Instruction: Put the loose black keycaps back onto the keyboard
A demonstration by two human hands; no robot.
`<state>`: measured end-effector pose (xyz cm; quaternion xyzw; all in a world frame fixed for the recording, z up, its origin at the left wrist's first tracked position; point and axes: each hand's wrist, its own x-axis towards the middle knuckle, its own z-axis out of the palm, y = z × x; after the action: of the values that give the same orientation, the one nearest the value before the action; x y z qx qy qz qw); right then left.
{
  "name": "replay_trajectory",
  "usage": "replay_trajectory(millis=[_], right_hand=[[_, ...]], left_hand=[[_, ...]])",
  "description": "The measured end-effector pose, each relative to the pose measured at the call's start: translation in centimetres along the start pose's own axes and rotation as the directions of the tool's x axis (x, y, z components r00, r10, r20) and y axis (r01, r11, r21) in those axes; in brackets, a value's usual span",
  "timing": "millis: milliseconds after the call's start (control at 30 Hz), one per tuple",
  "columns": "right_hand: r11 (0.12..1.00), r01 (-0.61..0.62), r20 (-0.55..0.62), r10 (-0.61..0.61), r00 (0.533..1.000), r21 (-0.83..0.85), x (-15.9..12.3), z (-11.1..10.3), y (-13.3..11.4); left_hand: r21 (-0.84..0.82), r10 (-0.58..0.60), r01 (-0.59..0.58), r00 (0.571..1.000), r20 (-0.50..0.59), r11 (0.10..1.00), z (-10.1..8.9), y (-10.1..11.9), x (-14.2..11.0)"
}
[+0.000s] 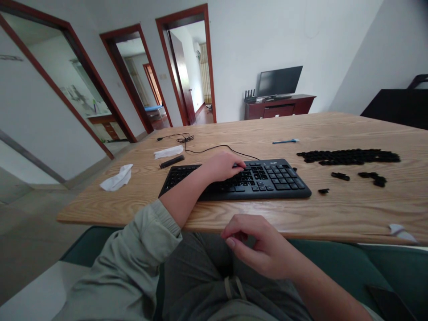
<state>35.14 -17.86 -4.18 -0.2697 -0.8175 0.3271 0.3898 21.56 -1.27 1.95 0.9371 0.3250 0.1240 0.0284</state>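
A black keyboard (pixel 289 183) lies near the table's front edge. Keycaps sit on its right-hand number block, while much of the middle and left shows bare key sockets. My left hand (pixel 222 167) reaches across the keyboard, its thumb and fingers pinched together at the upper middle keys; whatever is between the fingertips is hidden. Below the table edge, over my lap, my right hand (pixel 261 245) is curled with thumb and fingers close together. I cannot make out anything in it. Loose black keycaps (pixel 351 156) stand in rows on the right of the table.
Smaller groups of keycaps (pixel 372 177) lie nearer me. Behind the keyboard are its cable (pixel 214 148) and a blue toothbrush (pixel 285 141). On the left lie a dark narrow bar (pixel 171 161) and crumpled white tissues (pixel 117 178). Another white scrap (pixel 401 232) rests at the front right edge.
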Motion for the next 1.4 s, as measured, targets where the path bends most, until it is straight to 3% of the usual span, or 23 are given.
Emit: replay_trajectory(millis=[167, 567, 733, 900, 1133, 1400], right_hand=[[1.0, 0.015, -0.001, -0.015, 1.0, 0.011, -0.1, -0.1, 0.1], [1.0, 0.018, -0.01, -0.018, 1.0, 0.014, -0.1, 0.0, 0.1], [1.0, 0.018, -0.01, -0.018, 1.0, 0.005, 0.0, 0.0, 0.0], [1.0, 0.017, -0.014, -0.017, 1.0, -0.001, 0.0, 0.1, 0.0], [1.0, 0.019, -0.021, -0.019, 1.0, 0.002, -0.1, -0.1, -0.1], [1.0, -0.002, -0.009, 0.002, 1.0, 0.006, -0.1, 0.1, 0.0]], left_hand=[[0.072, 0.046, -0.05, 0.997, 0.055, 0.996, 1.2, 0.1, 1.2], [0.101, 0.042, -0.049, 0.997, 0.07, 0.994, 1.2, 0.4, 0.7], [0.071, 0.055, -0.059, 0.997, 0.055, 0.996, 1.3, 0.3, 0.7], [-0.026, 0.049, -0.05, 0.998, -0.037, 0.998, 1.1, 0.6, 0.9], [-0.02, 0.175, -0.174, 0.983, 0.06, 0.985, 2.0, 1.0, 2.6], [-0.034, 0.125, -0.123, 0.992, 0.036, 0.992, 2.2, 1.0, 2.5]])
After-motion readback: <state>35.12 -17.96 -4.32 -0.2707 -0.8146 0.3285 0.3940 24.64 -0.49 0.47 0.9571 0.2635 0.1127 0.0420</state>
